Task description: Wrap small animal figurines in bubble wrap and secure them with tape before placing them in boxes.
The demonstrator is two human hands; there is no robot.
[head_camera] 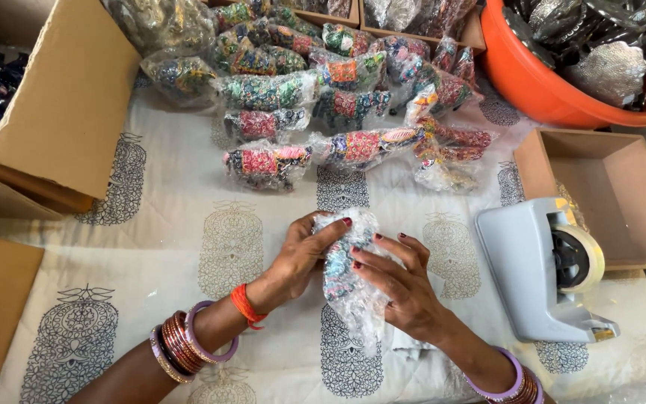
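**Desk:** What have you got in front of you?

**Me:** I'm looking down at both hands on the counter (pixel 188 224), which is covered with a pale cloth printed with grey and gold motifs. My left hand (pixel 300 258) and right hand (pixel 401 288) are together on a small colourful figure wrapped in bubble wrap (pixel 345 280).

**Desk:** And the grip?

**Me:** The left grip is clenched on the upper end of the wrapped figure, thumb across the top. The right grip has the fingers (pixel 375 262) spread and pressed over the wrap from the other side, grasping it too. The bundle sits between the two palms, low over the cloth, near the middle of the counter; I can't tell whether its lower end touches the cloth.

**Desk:** What's around it?

**Me:** Beyond the hands lies a pile of wrapped figures (pixel 323 112), well apart from the one I hold. To the right, near my right hand, stands a grey tape dispenser (pixel 532 269), with an open cardboard box (pixel 622 187) behind it and an orange tub (pixel 540 82) of silvery pieces further back. A larger cardboard box (pixel 61 112) is on the left.
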